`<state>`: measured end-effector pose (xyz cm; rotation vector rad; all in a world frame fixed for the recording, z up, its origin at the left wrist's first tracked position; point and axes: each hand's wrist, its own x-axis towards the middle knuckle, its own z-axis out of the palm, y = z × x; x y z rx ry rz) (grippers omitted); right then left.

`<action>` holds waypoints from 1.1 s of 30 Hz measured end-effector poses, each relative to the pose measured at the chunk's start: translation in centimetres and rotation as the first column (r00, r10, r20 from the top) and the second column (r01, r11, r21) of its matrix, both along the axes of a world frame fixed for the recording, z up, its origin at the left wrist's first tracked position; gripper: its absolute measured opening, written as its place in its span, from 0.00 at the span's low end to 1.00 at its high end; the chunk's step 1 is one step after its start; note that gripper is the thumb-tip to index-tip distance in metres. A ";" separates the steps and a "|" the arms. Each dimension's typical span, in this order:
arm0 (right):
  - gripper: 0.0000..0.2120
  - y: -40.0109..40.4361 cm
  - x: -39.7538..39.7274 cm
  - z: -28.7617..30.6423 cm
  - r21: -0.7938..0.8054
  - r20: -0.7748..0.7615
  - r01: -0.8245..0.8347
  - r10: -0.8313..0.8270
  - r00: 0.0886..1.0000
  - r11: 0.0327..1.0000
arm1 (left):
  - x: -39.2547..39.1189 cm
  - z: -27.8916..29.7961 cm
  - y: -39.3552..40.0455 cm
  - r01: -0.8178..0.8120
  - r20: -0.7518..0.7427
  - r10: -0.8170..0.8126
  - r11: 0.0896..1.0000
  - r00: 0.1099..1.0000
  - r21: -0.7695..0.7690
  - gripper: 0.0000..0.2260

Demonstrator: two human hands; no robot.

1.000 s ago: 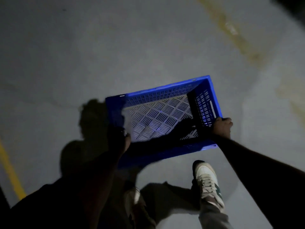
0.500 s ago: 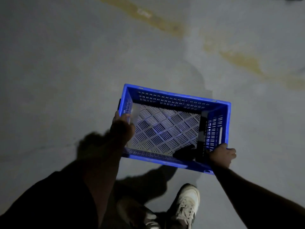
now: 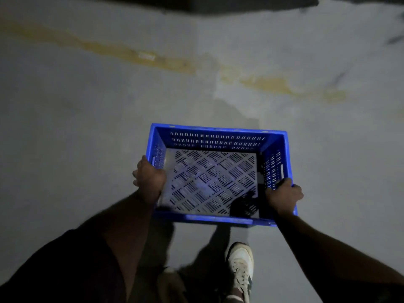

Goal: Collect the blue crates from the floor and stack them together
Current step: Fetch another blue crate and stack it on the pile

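Carrying the blue crate level above the floor, left hand and right hand each curled over opposite side rims, likely for balance.

A dim, grey concrete floor is seen across the whole view, lit unevenly, with a paler patch beyond and to the right of the grip. A worn, broken yellow painted line is drawn across the floor well beyond the grip, from the far left toward the right. A dark shadowed band is seen along the far edge. Soft shadows are cast below the grip.
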<state>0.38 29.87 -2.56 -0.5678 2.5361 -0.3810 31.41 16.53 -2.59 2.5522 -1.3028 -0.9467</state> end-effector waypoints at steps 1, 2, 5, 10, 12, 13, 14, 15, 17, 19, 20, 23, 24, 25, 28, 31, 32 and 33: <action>0.21 0.1 -0.6 1.9 -0.011 -0.003 0.014 -0.014 1.000 1.000 | -0.7 1.7 -0.4 0.023 -0.006 -0.023 1.000 1.000 -0.005 0.27; 0.19 0.1 -1.3 3.8 -0.021 -0.008 0.028 -0.028 1.000 0.999 | -1.4 3.5 -0.7 0.046 -0.007 -0.046 0.999 0.999 -0.009 0.28; 0.16 0.5 -3.6 10.0 -0.056 -0.011 0.074 -0.075 0.997 0.996 | -4.0 10.2 -1.2 0.079 -0.005 -0.079 0.996 0.997 -0.046 0.29; 0.12 1.2 -7.8 22.1 -0.154 0.001 0.165 -0.167 0.986 0.974 | -9.2 23.8 -1.3 0.080 -0.004 -0.081 0.988 0.997 -0.129 0.29; 0.11 1.6 -9.6 27.1 -0.202 0.005 0.200 -0.204 0.979 0.959 | -11.1 29.1 -1.0 0.059 -0.025 -0.064 0.986 0.998 -0.154 0.28; 0.11 1.9 -10.6 29.8 -0.221 0.010 0.219 -0.222 0.975 0.950 | -12.1 31.8 -0.8 0.042 -0.040 -0.049 0.984 0.998 -0.171 0.28; 0.11 2.3 -11.5 32.3 -0.235 0.012 0.231 -0.235 0.972 0.944 | -13.0 34.4 -0.5 0.026 -0.055 -0.037 0.982 0.998 -0.186 0.27; 0.12 2.7 -12.5 34.8 -0.246 0.011 0.238 -0.243 0.970 0.940 | -14.0 36.7 -0.3 0.017 -0.065 -0.031 0.979 0.997 -0.203 0.27; 0.12 3.4 -14.4 39.6 -0.278 0.005 0.257 -0.266 0.964 0.926 | -15.8 41.2 -0.1 0.020 -0.072 -0.038 0.972 0.997 -0.234 0.26; 0.12 3.7 -16.3 43.8 -0.324 -0.009 0.269 -0.287 0.958 0.907 | -17.9 45.1 -0.3 0.026 -0.079 -0.049 0.965 0.996 -0.262 0.24; 0.12 3.9 -17.2 45.7 -0.341 -0.016 0.274 -0.297 0.955 0.899 | -19.1 46.7 -0.5 0.028 -0.080 -0.051 0.963 0.995 -0.267 0.23; 0.12 4.6 -20.0 50.3 -0.360 -0.016 0.310 -0.338 0.941 0.880 | -22.9 50.8 -1.7 0.031 -0.093 -0.062 0.952 0.994 -0.304 0.19; 0.12 4.9 -21.0 51.5 -0.368 -0.013 0.322 -0.351 0.936 0.873 | -24.2 52.0 -2.0 0.038 -0.109 -0.076 0.947 0.991 -0.320 0.19; 0.12 5.1 -22.0 52.6 -0.377 -0.005 0.334 -0.362 0.932 0.864 | -25.5 53.0 -2.2 0.044 -0.128 -0.091 0.944 0.988 -0.327 0.19; 0.12 5.4 -25.5 54.9 -0.383 0.014 0.394 -0.422 0.907 0.835 | -29.6 55.0 -3.3 0.051 -0.179 -0.118 0.939 0.977 -0.341 0.21; 0.11 5.0 -29.3 55.8 -0.400 0.015 0.429 -0.462 0.887 0.810 | -34.1 55.5 -4.8 0.068 -0.211 -0.155 0.927 0.965 -0.369 0.20; 0.11 4.6 -30.7 56.0 -0.404 0.013 0.440 -0.476 0.880 0.802 | -35.8 55.6 -5.6 0.069 -0.230 -0.165 0.925 0.959 -0.375 0.21; 0.11 4.2 -32.1 56.1 -0.408 0.011 0.451 -0.490 0.872 0.794 | -37.6 55.7 -6.3 0.063 -0.253 -0.169 0.924 0.953 -0.378 0.21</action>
